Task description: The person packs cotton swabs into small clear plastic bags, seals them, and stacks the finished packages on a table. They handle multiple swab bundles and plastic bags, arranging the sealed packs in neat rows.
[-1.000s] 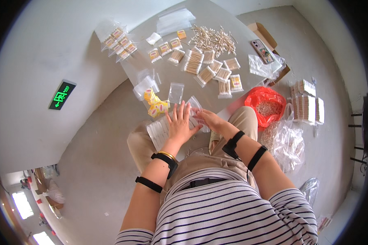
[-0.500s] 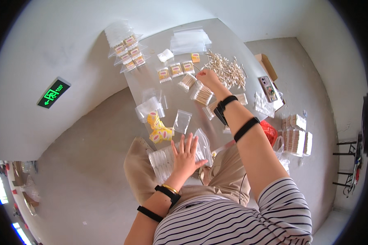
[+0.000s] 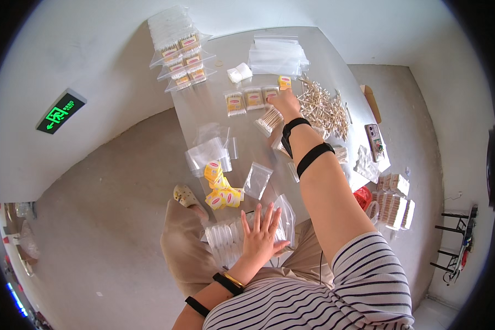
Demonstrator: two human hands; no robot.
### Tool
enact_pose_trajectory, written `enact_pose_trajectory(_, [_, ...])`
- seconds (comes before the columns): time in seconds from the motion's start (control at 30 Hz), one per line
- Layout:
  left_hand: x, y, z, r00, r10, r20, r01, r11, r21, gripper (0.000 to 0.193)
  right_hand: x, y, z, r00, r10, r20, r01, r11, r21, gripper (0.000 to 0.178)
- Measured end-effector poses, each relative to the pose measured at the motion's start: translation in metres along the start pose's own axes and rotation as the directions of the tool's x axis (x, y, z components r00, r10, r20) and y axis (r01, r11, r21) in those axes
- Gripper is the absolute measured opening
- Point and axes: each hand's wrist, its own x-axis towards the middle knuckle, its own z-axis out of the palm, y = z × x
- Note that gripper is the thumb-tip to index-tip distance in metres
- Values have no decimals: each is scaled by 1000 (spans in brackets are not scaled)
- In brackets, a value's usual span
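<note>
Head view is taken from above: the right hand (image 3: 285,102) is stretched far forward over the grey table (image 3: 203,110), its fingers bent down and closed on a small bundle of cotton swabs (image 3: 269,120). Whether the bundle is fully pinched cannot be told, since the back of the hand hides the fingertips. The bundle lies just toward the person's side and left of the knuckles, with its long axis slanting from lower left to upper right, roughly across the line of the forearm. The loose heap of cotton swabs (image 3: 322,107) is spread just to the right of that hand, and a row of filled small packets (image 3: 251,99) lies just to its left.

The left hand (image 3: 263,231) is kept close to the body, laid flat with fingers spread apart on a clear plastic bag (image 3: 242,236) of white pads resting on the lap. It is well apart from the bundle, so the right hand is by far the nearer.

Empty clear sleeves (image 3: 209,151) and yellow label strips (image 3: 221,190) are scattered between the two hands. A phone (image 3: 374,138) is seen at the table's right edge. A bare concrete floor and pale walls surround the table.
</note>
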Motion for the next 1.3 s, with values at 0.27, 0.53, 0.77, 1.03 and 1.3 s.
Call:
enact_pose_trajectory(0.27, [0, 3, -2, 999, 26, -20, -26, 1000, -2, 111, 36, 6, 35, 994, -114, -2, 94, 808, 582, 46])
enact_pose_trajectory(0.53, [-2, 1, 2, 998, 0, -62, 1, 1000, 26, 113, -37, -56, 50, 924, -317, -215, 374, 870, 321, 56])
enact_pose_trajectory(0.77, [-3, 0, 8, 993, 31, -112, -27, 999, 42, 115, -118, 32, -58, 910, -403, -104, 297, 455, 839, 50])
enact_pose_trajectory(1.03, [-1, 3, 6, 995, 37, -91, -22, 986, 163, 115, -262, 283, -31, 891, -206, 405, -288, 431, 855, 44])
enact_pose_trajectory(1.3, [0, -7, 16, 990, 92, -105, -64, 968, 243, 117, -286, 288, 7, 712, -476, 516, -404, 324, 856, 44])
